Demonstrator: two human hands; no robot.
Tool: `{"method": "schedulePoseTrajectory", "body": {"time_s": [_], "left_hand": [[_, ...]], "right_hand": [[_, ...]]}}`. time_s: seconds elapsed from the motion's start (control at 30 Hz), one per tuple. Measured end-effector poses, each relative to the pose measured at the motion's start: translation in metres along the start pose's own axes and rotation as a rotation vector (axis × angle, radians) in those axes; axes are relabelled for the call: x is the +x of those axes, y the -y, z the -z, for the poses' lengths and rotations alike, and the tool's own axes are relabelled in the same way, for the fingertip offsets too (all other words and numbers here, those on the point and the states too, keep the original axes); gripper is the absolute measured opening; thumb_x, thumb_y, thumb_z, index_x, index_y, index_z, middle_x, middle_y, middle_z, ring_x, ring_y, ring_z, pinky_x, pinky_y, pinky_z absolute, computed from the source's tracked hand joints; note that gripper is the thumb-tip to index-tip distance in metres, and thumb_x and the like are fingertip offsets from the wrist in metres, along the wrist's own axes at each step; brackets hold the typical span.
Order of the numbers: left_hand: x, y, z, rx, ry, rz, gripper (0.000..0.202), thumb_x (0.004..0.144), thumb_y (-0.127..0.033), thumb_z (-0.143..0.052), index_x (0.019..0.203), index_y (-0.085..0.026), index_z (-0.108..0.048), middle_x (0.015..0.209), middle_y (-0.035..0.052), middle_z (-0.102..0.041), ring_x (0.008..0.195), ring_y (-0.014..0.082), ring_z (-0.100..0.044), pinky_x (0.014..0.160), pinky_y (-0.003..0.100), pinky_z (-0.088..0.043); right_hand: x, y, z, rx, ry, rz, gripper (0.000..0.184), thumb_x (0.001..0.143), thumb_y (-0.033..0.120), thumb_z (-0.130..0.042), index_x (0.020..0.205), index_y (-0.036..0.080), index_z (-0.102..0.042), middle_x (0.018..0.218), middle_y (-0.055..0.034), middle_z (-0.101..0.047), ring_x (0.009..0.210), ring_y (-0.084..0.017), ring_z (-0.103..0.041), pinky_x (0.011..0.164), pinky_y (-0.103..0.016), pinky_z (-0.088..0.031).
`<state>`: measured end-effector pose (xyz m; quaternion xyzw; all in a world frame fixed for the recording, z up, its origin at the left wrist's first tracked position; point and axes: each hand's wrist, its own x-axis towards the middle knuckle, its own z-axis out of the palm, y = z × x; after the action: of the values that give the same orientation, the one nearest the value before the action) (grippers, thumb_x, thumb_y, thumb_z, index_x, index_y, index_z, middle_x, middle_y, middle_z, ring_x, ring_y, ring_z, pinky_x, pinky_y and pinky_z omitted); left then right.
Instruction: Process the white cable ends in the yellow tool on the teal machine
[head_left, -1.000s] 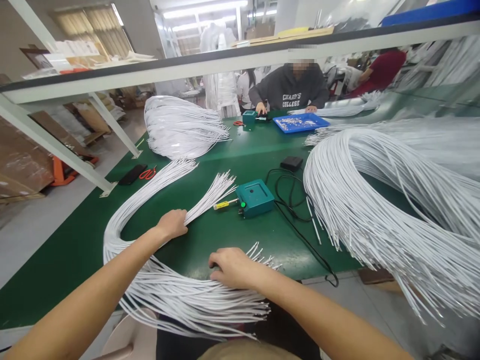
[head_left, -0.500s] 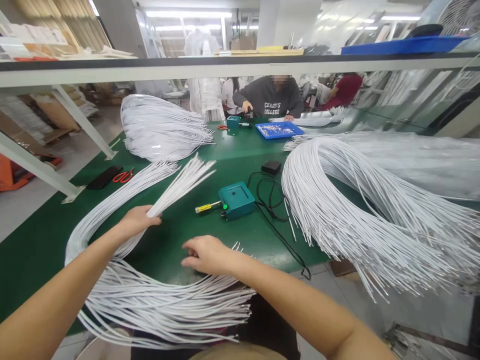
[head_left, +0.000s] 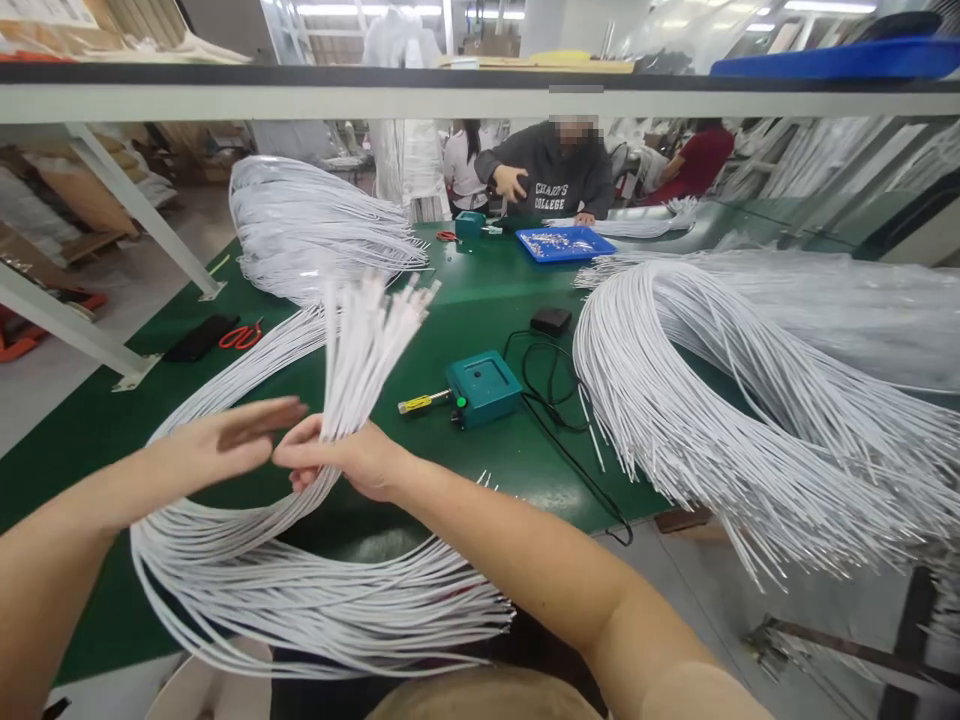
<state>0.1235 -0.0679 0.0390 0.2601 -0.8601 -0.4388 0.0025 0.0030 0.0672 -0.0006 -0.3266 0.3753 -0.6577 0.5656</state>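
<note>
A bundle of white wires (head_left: 360,355) rises from my right hand (head_left: 341,455), whose fingers are wrapped round it below the splayed ends. Just left of it, my left hand (head_left: 251,435) is off the wires with its fingers stretched out, a little blurred. From my right hand the wires curve down to the left and join a large loop of white wires (head_left: 322,600) at the table's front edge. Ahead and to the right sits a teal box-shaped device (head_left: 484,388) with a yellow-handled tool (head_left: 424,402) at its left side.
A large pile of white wires (head_left: 675,380) covers the right side, and a bagged bundle (head_left: 315,225) lies back left. Red-handled scissors (head_left: 241,335), a black cable (head_left: 555,410) and a blue tray of small parts (head_left: 566,244) are on the green table. A co-worker (head_left: 551,175) sits opposite.
My right hand has moved left and taken the wire bundle; my left hand has let go and drawn back left. The bundle now stands more upright. The co-worker's raised hand has moved.
</note>
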Motion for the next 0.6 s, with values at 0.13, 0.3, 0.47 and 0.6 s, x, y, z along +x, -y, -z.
{"method": "schedulePoseTrajectory", "body": {"time_s": [0.13, 0.3, 0.47, 0.6], "left_hand": [[0.036, -0.046, -0.012, -0.53, 0.325, -0.26, 0.09, 0.057, -0.057, -0.074, 0.134, -0.023, -0.041, 0.121, 0.0094, -0.06, 0.112, 0.0323, -0.054, 0.091, 0.043, -0.045], [0.074, -0.073, -0.04, -0.917, 0.293, -0.301, 0.033, 0.074, -0.027, -0.069, 0.101, -0.013, -0.058, 0.065, -0.0018, -0.058, 0.066, 0.0115, -0.06, 0.061, 0.021, -0.049], [0.088, -0.039, -0.053, -1.195, 0.009, -0.016, 0.018, 0.077, -0.019, -0.063, 0.094, -0.016, -0.058, 0.077, -0.001, -0.06, 0.064, 0.0067, -0.06, 0.062, 0.02, -0.05], [0.091, -0.008, -0.071, -1.332, -0.022, 0.165, 0.017, 0.075, -0.012, -0.064, 0.09, -0.014, -0.06, 0.076, 0.0005, -0.062, 0.066, 0.0089, -0.062, 0.072, 0.027, -0.054]], "right_hand": [[0.005, 0.002, 0.002, -0.123, 0.289, -0.131, 0.031, 0.051, 0.031, -0.082, 0.07, 0.015, -0.063, 0.063, 0.0038, -0.06, 0.053, -0.008, -0.054, 0.058, -0.022, -0.047], [-0.004, 0.018, 0.029, -0.532, 0.138, -0.083, 0.038, 0.062, 0.039, -0.076, 0.09, 0.015, -0.065, 0.09, -0.0035, -0.066, 0.087, -0.017, -0.062, 0.082, -0.031, -0.049], [-0.035, 0.058, 0.101, -1.435, -0.003, 0.114, 0.061, 0.069, 0.031, -0.071, 0.125, 0.018, -0.053, 0.129, -0.0109, -0.051, 0.121, -0.024, -0.046, 0.102, -0.041, -0.034], [-0.045, 0.083, 0.159, -1.912, -0.035, -0.132, 0.09, 0.055, 0.036, -0.08, 0.136, 0.022, -0.042, 0.149, -0.0154, -0.023, 0.137, -0.038, -0.016, 0.106, -0.06, -0.012]]}}
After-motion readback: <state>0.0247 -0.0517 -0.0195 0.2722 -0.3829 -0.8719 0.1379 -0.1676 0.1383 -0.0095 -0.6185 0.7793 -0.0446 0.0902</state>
